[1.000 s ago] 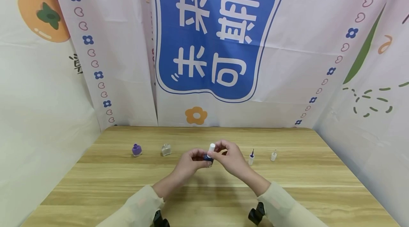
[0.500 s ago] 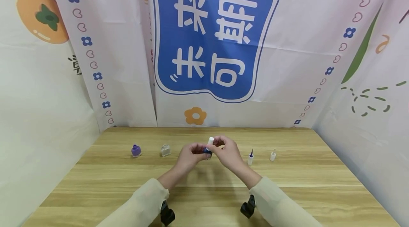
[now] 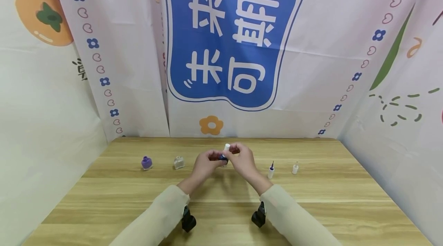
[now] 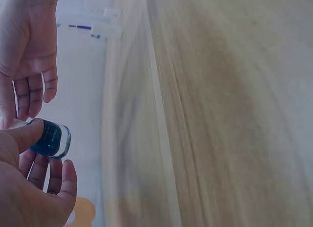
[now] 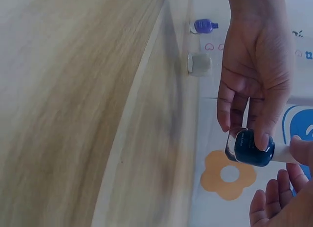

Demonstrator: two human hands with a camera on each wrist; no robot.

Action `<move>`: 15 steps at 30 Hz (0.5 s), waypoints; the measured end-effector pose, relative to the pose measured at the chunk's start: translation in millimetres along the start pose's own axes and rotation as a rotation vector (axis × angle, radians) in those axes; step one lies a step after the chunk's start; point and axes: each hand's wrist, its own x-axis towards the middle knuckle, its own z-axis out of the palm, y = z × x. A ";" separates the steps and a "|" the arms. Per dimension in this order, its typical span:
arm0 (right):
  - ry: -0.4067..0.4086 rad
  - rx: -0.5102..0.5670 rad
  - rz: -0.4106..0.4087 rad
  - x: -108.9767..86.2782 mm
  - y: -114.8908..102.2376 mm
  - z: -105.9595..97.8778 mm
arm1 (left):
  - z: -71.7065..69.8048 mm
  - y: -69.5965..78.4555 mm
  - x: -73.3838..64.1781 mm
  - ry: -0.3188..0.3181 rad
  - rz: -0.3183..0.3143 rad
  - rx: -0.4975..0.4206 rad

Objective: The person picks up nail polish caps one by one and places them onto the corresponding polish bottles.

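Observation:
A dark blue nail polish bottle (image 5: 249, 147) is between my two hands above the middle of the table, its glass base clear of colour. My left hand (image 3: 204, 166) pinches the bottle's body between thumb and fingers. With thumb and fingers, my right hand (image 3: 243, 163) grips the white cap (image 3: 227, 147), which sits at the bottle's neck. In the left wrist view, the bottle (image 4: 49, 139) lies sideways, its cap mostly hidden behind the left thumb.
Left of the hands stand an uncapped purple polish bottle (image 3: 147, 163) and an uncapped clear one (image 3: 179, 163). To the right, two white caps stand brush-up: one with a purple brush (image 3: 271, 171), one with a pale brush (image 3: 295, 169). A printed cloth (image 3: 304, 119) hangs behind the table.
Both hands have moved a little farther from the body, toward the back of the table, carrying the blue bottle and its cap along. The other bottles and caps stand where they were.

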 end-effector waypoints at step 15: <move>0.044 0.112 0.097 23.1 15.1 13.9 | 5.0 -9.6 23.2 0.043 -0.018 0.034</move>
